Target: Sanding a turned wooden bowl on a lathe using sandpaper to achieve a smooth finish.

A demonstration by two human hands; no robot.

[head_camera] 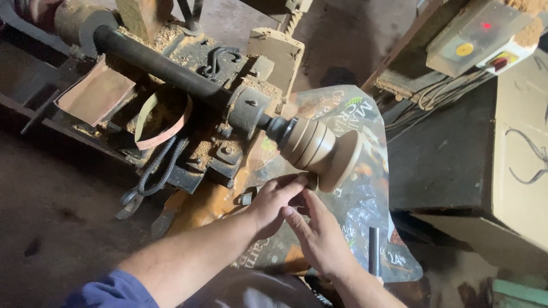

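A tan, ridged wooden piece (317,149) is mounted on the end of a dark lathe spindle (171,71) and flares into a wide cone. My left hand (273,201) reaches up from the lower left, its fingertips pinched on a small tan part (311,180) at the cone's lower edge. Just below, my right hand (321,235) has its fingers stretched out flat against the left fingers and under the cone. What lies between the fingers is hidden.
A printed plastic bag (365,199) hangs under the workpiece, with a short dark metal rod (374,251) on it. Sandpaper strips (97,94) and a loop (162,117) lie on the sawdust-covered lathe bed. A switch box (479,34) and a cardboard box (522,142) stand at the right.
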